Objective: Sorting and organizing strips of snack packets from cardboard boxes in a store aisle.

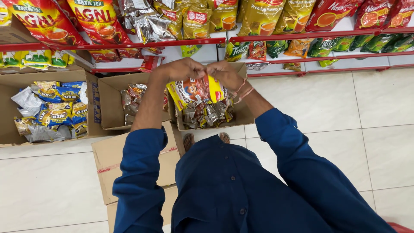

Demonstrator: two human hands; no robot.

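Both of my hands grip the top edge of one yellow and red snack packet [196, 91], held up over an open cardboard box [246, 113]. My left hand [183, 69] pinches its upper left corner and my right hand [224, 73] its upper right corner; thin thread bands circle my right wrist. Beneath the packet, the box holds several silvery and brown small packets [207, 114]. My blue sleeves and shirt fill the lower part of the view.
A second open box [110, 103] with foil packets stands to the left, and a larger box [8, 112] of blue and yellow packets further left. A flat sealed carton [112, 168] lies by my left arm. Red-edged shelves [302, 34] of tea packets run along the top. White floor tiles lie to the right.
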